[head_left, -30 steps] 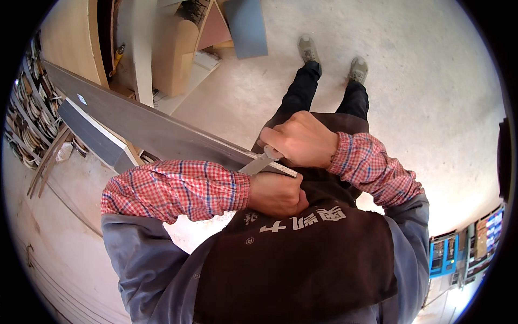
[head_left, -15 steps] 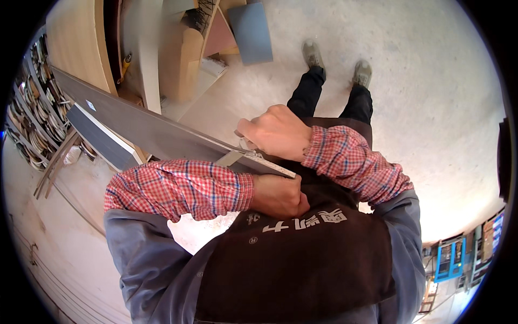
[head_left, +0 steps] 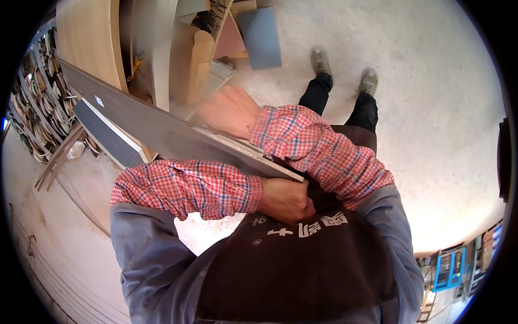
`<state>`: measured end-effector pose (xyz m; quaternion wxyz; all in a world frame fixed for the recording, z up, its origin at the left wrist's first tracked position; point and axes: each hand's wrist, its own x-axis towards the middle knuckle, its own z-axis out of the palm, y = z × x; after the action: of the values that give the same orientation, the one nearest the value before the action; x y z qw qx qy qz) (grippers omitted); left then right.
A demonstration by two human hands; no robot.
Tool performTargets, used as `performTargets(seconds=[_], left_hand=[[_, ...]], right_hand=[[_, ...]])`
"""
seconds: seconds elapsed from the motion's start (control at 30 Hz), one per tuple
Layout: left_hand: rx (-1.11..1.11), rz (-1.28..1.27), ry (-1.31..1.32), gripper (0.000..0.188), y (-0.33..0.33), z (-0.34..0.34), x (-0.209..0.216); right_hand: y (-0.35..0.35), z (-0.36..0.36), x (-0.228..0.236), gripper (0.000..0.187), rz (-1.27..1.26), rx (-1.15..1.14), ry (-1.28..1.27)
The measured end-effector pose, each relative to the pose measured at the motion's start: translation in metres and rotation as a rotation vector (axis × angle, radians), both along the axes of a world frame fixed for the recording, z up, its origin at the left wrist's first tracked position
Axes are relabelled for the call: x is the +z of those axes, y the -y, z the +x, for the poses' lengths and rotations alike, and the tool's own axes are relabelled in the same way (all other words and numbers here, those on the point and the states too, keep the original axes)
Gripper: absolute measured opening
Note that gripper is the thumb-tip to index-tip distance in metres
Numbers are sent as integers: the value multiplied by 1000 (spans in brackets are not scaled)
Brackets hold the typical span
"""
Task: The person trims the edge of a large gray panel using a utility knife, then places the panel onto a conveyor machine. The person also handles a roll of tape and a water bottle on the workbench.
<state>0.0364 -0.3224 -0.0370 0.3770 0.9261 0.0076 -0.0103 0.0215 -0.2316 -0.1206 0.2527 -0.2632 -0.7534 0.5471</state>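
A long, dark grey board (head_left: 154, 124) stands on edge, slanting from the far left toward my body. Its upper edge (head_left: 232, 141) shows pale, speckled chipboard. At the near end of the board, my left hand (head_left: 286, 201) is closed on it, knuckles outward, close to my brown apron (head_left: 302, 270). My right hand (head_left: 229, 112) is over the upper edge farther along, smeared by motion. Its fingers and anything in them cannot be made out. The flat, pale metal tool visible earlier beneath this hand is hidden now.
Large panels (head_left: 89, 38) lean at the upper left, beside a yellow-handled tool (head_left: 137, 63). A blue-grey panel (head_left: 260, 38) lies on the floor. Dark panels (head_left: 108, 135) and thin strips (head_left: 59, 154) lie left of the board, near a rack of coiled bands (head_left: 46, 97).
My right hand has slid left and away along the board's upper edge, uncovering pale chipboard near me. My left hand remains at the near end. The whole view has shifted slightly.
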Motion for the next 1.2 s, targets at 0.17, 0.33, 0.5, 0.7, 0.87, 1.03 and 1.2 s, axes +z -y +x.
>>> performTargets(seconds=[0.17,0.33,0.5,0.7,0.87,1.03,1.2], left_hand=[[-62,88,12,25,-16,3,7],[-19,74,69,23,-5,4,2],[-20,90,19,22,-1,10,6],[4,249,29,23,4,13,8],[9,206,42,23,8,12,5],[49,137,18,25,10,12,5],[31,157,-4,26,2,13,8]], right_hand=[[-12,-19,1,17,35,-27,-17],[-2,-25,0,16,-38,-87,7],[-27,-5,2,15,23,230,9],[-26,2,-12,17,-101,404,-138],[-17,41,-16,16,-80,326,-152],[28,155,-18,9,-82,311,-29],[46,177,-19,7,-66,255,-61]])
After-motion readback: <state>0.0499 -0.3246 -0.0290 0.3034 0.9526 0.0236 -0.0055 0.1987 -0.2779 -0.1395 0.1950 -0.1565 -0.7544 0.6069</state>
